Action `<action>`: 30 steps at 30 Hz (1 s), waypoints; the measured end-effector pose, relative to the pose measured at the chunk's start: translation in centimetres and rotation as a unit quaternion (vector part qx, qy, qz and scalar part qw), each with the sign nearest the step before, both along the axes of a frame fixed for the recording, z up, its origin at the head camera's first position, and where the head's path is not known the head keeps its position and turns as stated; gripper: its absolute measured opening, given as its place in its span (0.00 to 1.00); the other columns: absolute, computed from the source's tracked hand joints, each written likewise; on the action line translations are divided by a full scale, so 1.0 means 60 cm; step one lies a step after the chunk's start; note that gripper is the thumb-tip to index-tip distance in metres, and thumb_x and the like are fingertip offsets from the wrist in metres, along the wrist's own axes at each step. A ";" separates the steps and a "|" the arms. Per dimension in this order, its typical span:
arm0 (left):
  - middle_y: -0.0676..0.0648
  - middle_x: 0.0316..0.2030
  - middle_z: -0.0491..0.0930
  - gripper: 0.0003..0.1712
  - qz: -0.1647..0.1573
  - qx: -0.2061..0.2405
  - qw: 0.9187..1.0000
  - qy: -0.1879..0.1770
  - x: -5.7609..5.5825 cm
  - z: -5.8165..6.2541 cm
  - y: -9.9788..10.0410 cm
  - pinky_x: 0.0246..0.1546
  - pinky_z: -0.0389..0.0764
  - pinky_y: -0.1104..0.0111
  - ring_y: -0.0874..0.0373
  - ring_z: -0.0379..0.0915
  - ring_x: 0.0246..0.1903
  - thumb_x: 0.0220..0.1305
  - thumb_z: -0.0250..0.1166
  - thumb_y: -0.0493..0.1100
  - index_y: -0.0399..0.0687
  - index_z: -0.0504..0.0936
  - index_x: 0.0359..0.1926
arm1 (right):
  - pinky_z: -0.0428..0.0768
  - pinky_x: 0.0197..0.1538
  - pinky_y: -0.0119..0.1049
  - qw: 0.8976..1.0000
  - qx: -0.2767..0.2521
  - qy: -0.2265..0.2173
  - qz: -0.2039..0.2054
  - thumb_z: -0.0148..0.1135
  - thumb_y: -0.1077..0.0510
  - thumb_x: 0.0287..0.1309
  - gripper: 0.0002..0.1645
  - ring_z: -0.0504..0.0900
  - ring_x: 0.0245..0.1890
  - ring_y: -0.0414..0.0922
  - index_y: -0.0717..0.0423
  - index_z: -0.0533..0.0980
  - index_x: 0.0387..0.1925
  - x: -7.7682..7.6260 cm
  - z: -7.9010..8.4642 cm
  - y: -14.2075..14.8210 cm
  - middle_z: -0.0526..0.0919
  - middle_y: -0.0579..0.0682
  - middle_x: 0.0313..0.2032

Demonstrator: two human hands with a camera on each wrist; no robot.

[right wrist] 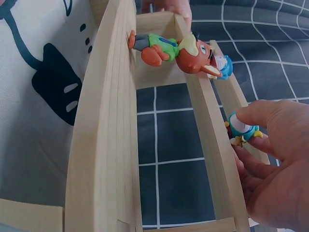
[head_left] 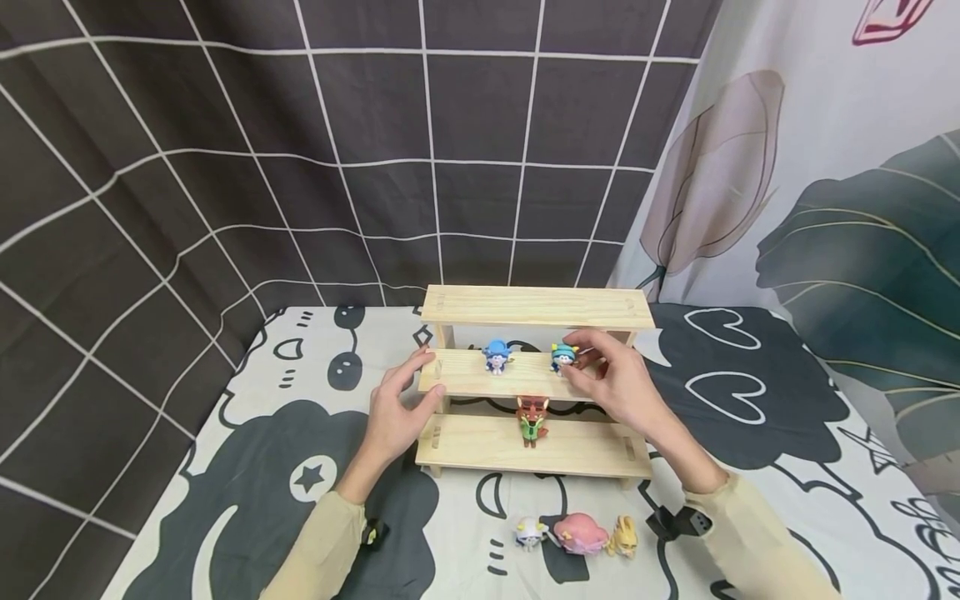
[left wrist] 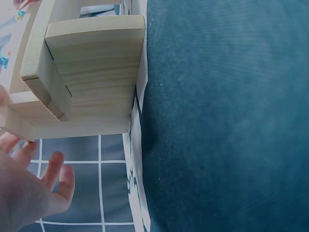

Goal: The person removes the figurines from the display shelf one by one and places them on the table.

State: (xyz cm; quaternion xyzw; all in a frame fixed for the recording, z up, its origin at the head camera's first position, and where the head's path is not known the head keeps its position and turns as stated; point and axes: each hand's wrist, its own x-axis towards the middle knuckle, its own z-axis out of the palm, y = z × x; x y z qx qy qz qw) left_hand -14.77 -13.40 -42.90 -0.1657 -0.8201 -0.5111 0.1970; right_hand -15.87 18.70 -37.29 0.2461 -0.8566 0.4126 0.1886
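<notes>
A three-tier wooden shelf [head_left: 538, 305] stands on the patterned cloth. My right hand [head_left: 618, 379] pinches a small figurine with a teal striped hat [head_left: 562, 357] at the right part of the middle tier; the right wrist view shows thumb and fingers about this figurine [right wrist: 241, 126]. At the shelf's left end, my left hand [head_left: 397, 408] grips the middle board, thumb at its front and fingers toward the back. A blue-hatted figurine [head_left: 497, 357] stands left of centre on that board. On the bottom tier stands a fox figurine [head_left: 532, 422] in a green shirt.
In front of the shelf, a white figurine [head_left: 529, 533], a pink one [head_left: 581, 533] and a yellow one [head_left: 622, 537] lie in a row on the cloth [head_left: 465, 517]. A dark grid curtain [head_left: 480, 200] hangs behind the shelf, with a leaf-print curtain [head_left: 750, 167] at right.
</notes>
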 end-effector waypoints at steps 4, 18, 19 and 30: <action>0.44 0.65 0.73 0.25 0.001 0.000 1.000 -0.001 0.001 -0.001 0.000 0.59 0.72 0.45 0.42 0.68 0.63 0.62 0.69 0.39 0.44 0.80 0.60 | 0.73 0.28 0.31 1.000 0.001 0.003 0.004 0.73 0.72 0.50 0.22 0.79 0.29 0.42 0.60 0.79 0.48 -0.001 0.000 -0.001 0.85 0.52 0.39; 0.42 0.65 0.73 0.24 0.000 0.000 1.000 0.000 0.000 0.000 0.000 0.59 0.72 0.44 0.42 0.69 0.62 0.62 0.69 0.38 0.43 0.80 0.60 | 0.74 0.28 0.30 1.000 0.003 -0.003 0.003 0.72 0.72 0.51 0.19 0.78 0.29 0.42 0.58 0.80 0.45 0.002 0.003 -0.004 0.84 0.48 0.34; 0.42 0.65 0.73 0.24 0.001 0.000 1.000 -0.001 0.000 0.000 0.000 0.59 0.72 0.44 0.42 0.69 0.62 0.62 0.69 0.38 0.43 0.80 0.60 | 0.75 0.28 0.30 1.000 0.004 -0.003 0.003 0.72 0.71 0.51 0.19 0.79 0.29 0.42 0.58 0.80 0.45 0.003 0.004 -0.005 0.84 0.48 0.34; 0.40 0.65 0.73 0.25 -0.001 0.001 1.000 0.003 -0.002 -0.004 -0.001 0.58 0.72 0.44 0.42 0.69 0.62 0.62 0.69 0.38 0.43 0.80 0.60 | 0.78 0.27 0.38 1.000 0.003 0.013 0.009 0.72 0.73 0.49 0.20 0.80 0.28 0.42 0.60 0.79 0.45 0.015 0.010 -0.004 0.83 0.48 0.32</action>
